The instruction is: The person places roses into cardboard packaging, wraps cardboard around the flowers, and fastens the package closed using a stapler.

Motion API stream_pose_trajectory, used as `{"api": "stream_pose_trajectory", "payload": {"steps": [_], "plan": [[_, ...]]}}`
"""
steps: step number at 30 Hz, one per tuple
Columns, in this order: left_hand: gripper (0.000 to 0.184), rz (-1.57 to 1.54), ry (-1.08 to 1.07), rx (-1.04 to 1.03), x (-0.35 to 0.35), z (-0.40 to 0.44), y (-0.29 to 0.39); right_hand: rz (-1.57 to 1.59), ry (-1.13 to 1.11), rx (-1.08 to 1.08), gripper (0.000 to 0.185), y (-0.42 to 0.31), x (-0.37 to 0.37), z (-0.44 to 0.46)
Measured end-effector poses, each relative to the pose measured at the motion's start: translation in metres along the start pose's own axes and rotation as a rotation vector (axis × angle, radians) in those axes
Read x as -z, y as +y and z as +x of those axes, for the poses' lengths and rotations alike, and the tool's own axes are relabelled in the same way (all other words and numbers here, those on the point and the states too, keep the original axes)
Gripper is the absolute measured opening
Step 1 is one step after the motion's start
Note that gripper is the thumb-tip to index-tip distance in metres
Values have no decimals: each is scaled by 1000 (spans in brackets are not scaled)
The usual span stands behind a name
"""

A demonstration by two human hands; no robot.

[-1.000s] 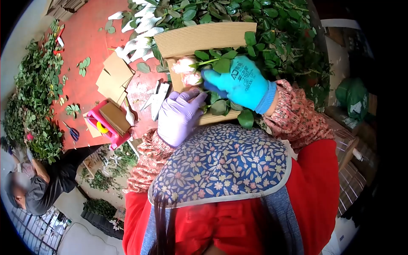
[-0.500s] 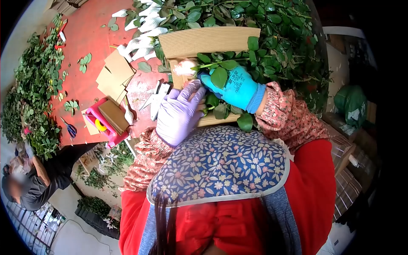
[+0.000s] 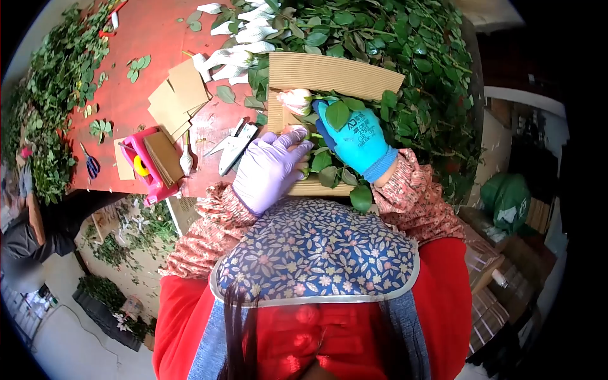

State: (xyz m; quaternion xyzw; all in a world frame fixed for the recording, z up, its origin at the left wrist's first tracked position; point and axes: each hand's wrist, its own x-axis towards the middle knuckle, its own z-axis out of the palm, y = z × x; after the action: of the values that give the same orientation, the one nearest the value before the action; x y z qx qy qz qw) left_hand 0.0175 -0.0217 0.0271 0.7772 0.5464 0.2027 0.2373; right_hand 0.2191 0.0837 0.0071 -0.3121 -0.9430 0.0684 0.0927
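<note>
A pale pink rose lies sideways on a sheet of corrugated cardboard, its leafy stem running right. My right hand, in a blue glove, is closed around the stem just behind the bloom, with a leaf over its knuckles. Below that bloom, my left hand, in a thin purple glove, has its fingers curled at the cardboard's left part. A sliver of pink shows by the left fingertips, but what lies under them is mostly hidden. More green stems lie between the hands.
Left of my left hand are a white-handled tool, brown card pieces and a pink holder with cards. White-netted buds and a leafy heap lie behind. Scissors lie farther left; another person is beyond.
The view has shifted, so the table things sit differently. My right fingers have moved away from my left fingers, closer to the rose's bloom. My left hand stays by the cardboard.
</note>
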Motion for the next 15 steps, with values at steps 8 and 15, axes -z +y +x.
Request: {"api": "stream_pose_trajectory", "payload": {"steps": [8, 15], "plan": [[60, -80, 35, -11, -7, -4, -5, -49, -150, -63, 31, 3, 8, 9], [59, -96, 6, -8, -7, -3, -4, -21, -312, -29, 43, 2, 8, 17]]}}
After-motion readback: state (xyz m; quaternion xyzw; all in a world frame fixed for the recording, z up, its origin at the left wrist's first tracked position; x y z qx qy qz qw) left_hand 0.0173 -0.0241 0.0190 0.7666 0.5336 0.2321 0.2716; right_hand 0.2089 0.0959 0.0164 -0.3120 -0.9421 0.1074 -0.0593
